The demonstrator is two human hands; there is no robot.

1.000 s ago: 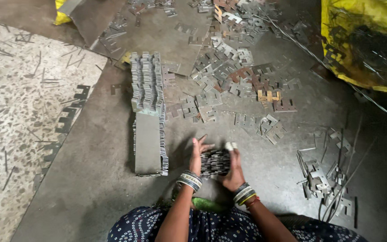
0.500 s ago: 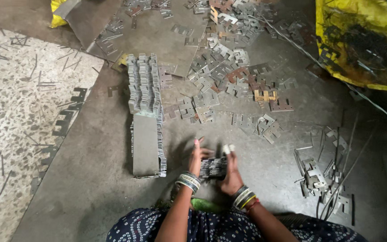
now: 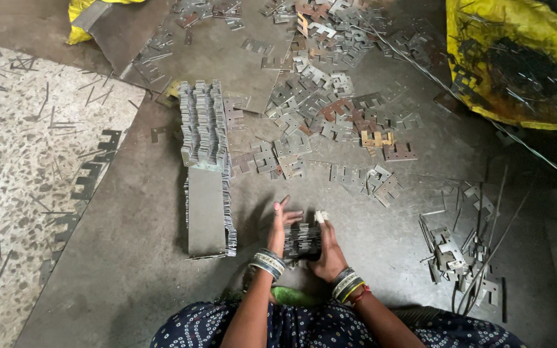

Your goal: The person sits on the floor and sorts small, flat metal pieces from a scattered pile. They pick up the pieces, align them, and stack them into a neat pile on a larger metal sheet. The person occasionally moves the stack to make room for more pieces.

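Grey metal sheet flooring, littered with stamped plates (image 3: 330,109). We press a small stack of plates (image 3: 302,240) between our left hand (image 3: 278,227) and right hand (image 3: 327,248), palms clamped on its ends, just right of the long finished row (image 3: 206,164). Stack stands on edge, long axis left-right. Uneven pressure could splay it.

head-worn camera, looking steeply down (single view), floor fairly near

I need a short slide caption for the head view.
Both hands press a stack of metal plates together on the floor.
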